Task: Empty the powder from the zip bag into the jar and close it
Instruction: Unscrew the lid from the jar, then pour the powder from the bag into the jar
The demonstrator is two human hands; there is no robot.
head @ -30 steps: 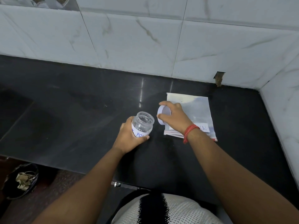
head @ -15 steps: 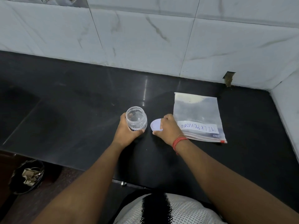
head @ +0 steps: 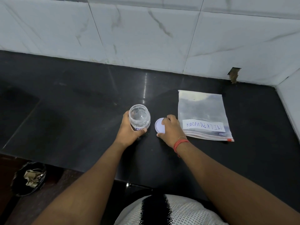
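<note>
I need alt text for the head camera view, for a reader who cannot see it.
On a black stone counter, the left hand grips an open, empty clear plastic jar while the right hand rests on its round white lid. A flat zip bag labelled MILK POWDER lies to the right.

The zip bag (head: 203,114) lying flat on the black worktop (head: 73,103) carries a white label strip (head: 203,126) with blue handwritten capitals that read "MILK POWDER"; the words stand upside down as the head camera sees them. The clear jar (head: 139,117) carries a white label (head: 142,127) in the same blue hand, of which only "POWD" shows, the rest curving out of sight round the side.
</note>
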